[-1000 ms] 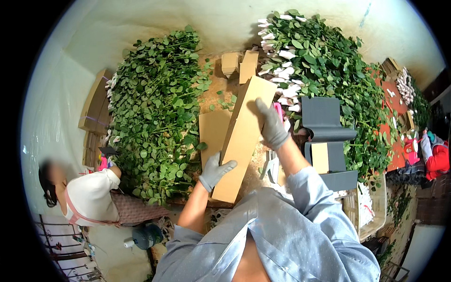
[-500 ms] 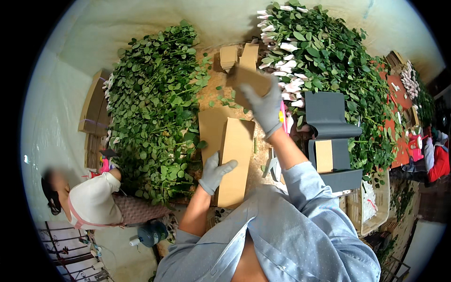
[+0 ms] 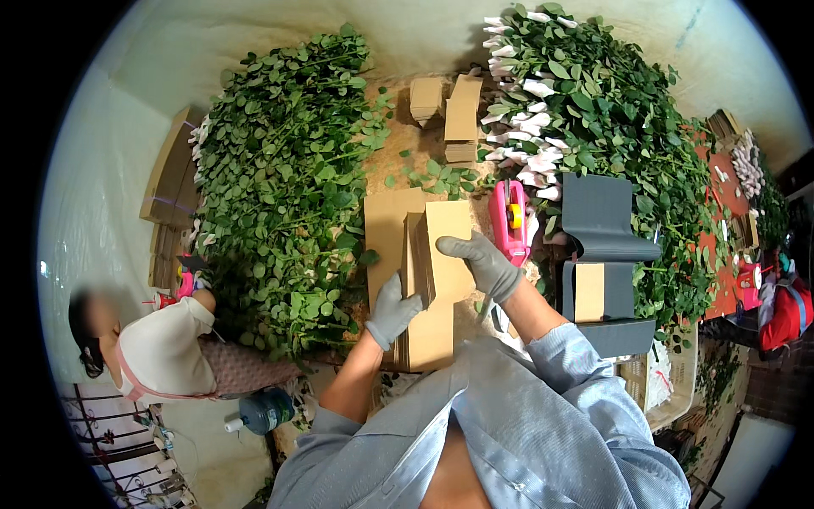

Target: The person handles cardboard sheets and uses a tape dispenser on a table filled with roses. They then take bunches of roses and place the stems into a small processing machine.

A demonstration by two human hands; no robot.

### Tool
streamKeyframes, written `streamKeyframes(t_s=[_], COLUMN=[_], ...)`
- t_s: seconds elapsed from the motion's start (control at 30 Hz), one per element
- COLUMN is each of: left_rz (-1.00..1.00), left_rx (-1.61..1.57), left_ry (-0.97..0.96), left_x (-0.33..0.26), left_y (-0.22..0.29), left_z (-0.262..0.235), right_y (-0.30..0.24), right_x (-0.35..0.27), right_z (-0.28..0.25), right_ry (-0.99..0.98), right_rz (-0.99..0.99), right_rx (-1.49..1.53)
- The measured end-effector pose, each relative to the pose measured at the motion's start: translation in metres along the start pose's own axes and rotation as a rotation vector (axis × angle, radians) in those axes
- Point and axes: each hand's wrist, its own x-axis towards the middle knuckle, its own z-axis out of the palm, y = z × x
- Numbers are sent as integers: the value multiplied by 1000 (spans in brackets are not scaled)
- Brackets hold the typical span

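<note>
My left hand (image 3: 394, 314), in a grey glove, is closed around the left side of a stack of brown cardboard sheets (image 3: 431, 335) in front of me. My right hand (image 3: 485, 265), gloved alike, grips the right edge of a cardboard piece (image 3: 448, 225), thumb on its face. That piece stands tilted against the upper part of the stack, and several layered edges show between the two hands. A wider cardboard sheet (image 3: 386, 222) lies beneath and behind. Just beyond my right hand is a pink tape dispenser (image 3: 500, 212) with a yellow core.
Leafy stems (image 3: 280, 204) are heaped on the left; more stems with white-wrapped heads (image 3: 534, 127) lie on the right. Small cardboard stacks (image 3: 462, 114) stand at the back. A dark grey mat (image 3: 598, 204) bears a cardboard piece. A person in white (image 3: 165, 348) works at left.
My right hand has come down toward me from near the back stacks, bringing a cardboard piece to the stack at my left hand. The tape dispenser is now uncovered.
</note>
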Motion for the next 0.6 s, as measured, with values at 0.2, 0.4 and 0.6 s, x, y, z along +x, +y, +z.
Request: streamKeyframes(t_s=[0.2,0.4,0.6], left_rz=[167,-452,-208], left_rx=[182,-309,-48], left_ry=[29,44,129], left_x=[-21,-19,-14], left_y=[-4,-22,-66], left_z=[-2,16,9], right_y=[-3,14,-27], right_x=[2,46,105], right_z=[1,9,48], right_ry=[117,285,258], right_rz=[-53,-320,-1067], right_rx=[82,-359,-1179])
